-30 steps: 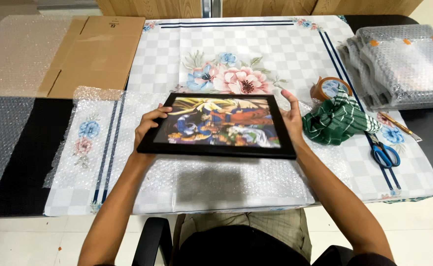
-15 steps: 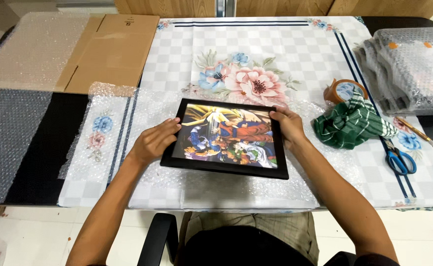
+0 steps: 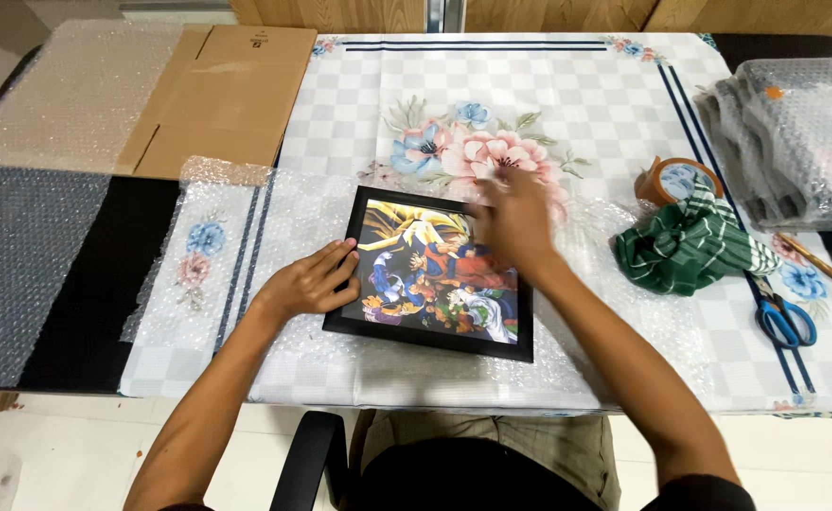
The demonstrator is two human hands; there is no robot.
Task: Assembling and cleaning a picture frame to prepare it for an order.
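Head view: black-framed colourful picture [image 3: 435, 274] lies flat on clear bubble wrap sheet [image 3: 274, 237], near table edge. Our left hand [image 3: 310, 282] rests open-fingered on its left frame edge; right hand [image 3: 515, 218] blurred over the far-right corner, grip unclear.

The left hand [image 3: 310, 282] is laid flat, palm down, fingers [image 3: 342, 257] spread and slightly curled, the forearm angled in from below. The right hand [image 3: 513, 220] is extended further forward, blurred, fingers loosely open, nothing gripped.
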